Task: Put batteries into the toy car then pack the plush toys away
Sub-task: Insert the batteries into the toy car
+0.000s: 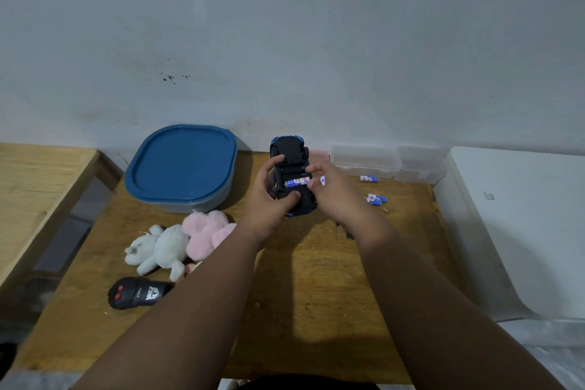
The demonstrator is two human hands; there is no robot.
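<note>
A blue toy car [289, 155] is held upside down above the wooden table [300, 279], its black underside facing me. My left hand [269, 196] grips the car's left side. A blue-and-white battery [296, 182] lies in the open battery bay. My right hand [335, 190] is at the car's right side with another battery [322, 181] pinched in its fingers. More loose batteries [368, 179] [376, 199] lie on the table to the right. A white plush toy [158, 250] and a pink plush toy [207, 231] lie at the left, touching each other.
A grey container with a blue lid [182, 165] stands at the back left. Clear plastic boxes [386, 161] line the wall at the back right. A black remote control [137, 293] lies near the front left. A small screwdriver [338, 229] lies by my right wrist. A white surface [522, 215] borders the right.
</note>
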